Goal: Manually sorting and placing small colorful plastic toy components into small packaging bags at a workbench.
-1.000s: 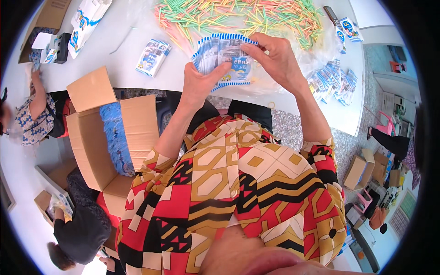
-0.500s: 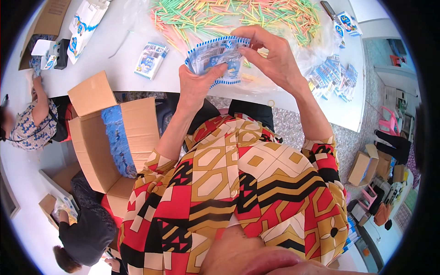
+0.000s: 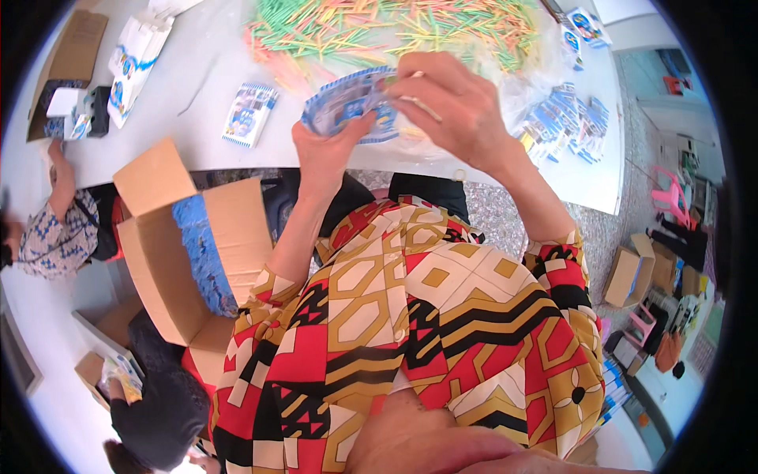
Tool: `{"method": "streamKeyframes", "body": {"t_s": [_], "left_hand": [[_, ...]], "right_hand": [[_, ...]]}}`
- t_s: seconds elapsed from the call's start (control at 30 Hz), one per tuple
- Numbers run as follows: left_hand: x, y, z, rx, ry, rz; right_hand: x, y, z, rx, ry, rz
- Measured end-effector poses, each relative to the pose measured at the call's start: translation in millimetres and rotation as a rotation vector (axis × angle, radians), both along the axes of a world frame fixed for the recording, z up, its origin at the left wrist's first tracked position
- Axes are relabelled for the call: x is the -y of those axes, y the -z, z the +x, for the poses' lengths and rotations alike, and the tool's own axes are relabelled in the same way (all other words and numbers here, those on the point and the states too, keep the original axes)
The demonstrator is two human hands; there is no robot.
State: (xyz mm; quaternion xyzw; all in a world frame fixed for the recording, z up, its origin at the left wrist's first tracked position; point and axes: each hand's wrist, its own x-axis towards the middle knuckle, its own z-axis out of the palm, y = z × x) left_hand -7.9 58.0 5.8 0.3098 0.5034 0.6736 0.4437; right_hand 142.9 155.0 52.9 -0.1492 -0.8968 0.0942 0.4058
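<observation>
My left hand (image 3: pixel 325 154) grips a fanned stack of flat blue-and-white plastic packets (image 3: pixel 347 99), its thumb across their printed front. At the right end of that stack is my right hand (image 3: pixel 458 114), its fingers curled in a pinch. A few thin pale sticks (image 3: pixel 421 108) show between those fingers, close against the packets' edge. Whether a stick tip is inside a packet I cannot tell. Beyond both hands spreads a large heap of thin green, yellow and pink sticks (image 3: pixel 395 31) on clear plastic sheeting.
A neat packet stack (image 3: pixel 249 115) lies left on the white table (image 3: pixel 197 142). More packets (image 3: pixel 564 126) are piled right. An open cardboard box (image 3: pixel 170 261) with blue contents stands at my left. Two co-workers (image 3: pixel 55 229) are at the left, and a pink chair (image 3: pixel 671 197) is far right.
My right hand has closed into a pinch and now shows thin sticks between its fingers. The packets in my left hand have shifted slightly left and tilted in the view.
</observation>
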Motion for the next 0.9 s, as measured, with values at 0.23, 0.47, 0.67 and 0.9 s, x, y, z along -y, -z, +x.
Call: {"method": "streamKeyframes", "body": {"t_s": [0.23,0.47,0.67,0.9], "left_hand": [[10,3,0,-0.086,0.037,-0.037],[8,2,0,-0.053,0.129,-0.016],[8,14,-8,0.085,0.122,-0.024],[2,15,-4,-0.026,0.024,0.037]], "right_hand": [[6,8,0,0.239,-0.053,-0.144],[8,1,-6,0.216,-0.077,-0.123],[11,-2,-12,0.24,-0.101,-0.158],[13,-4,-18,0.216,-0.092,-0.047]]}}
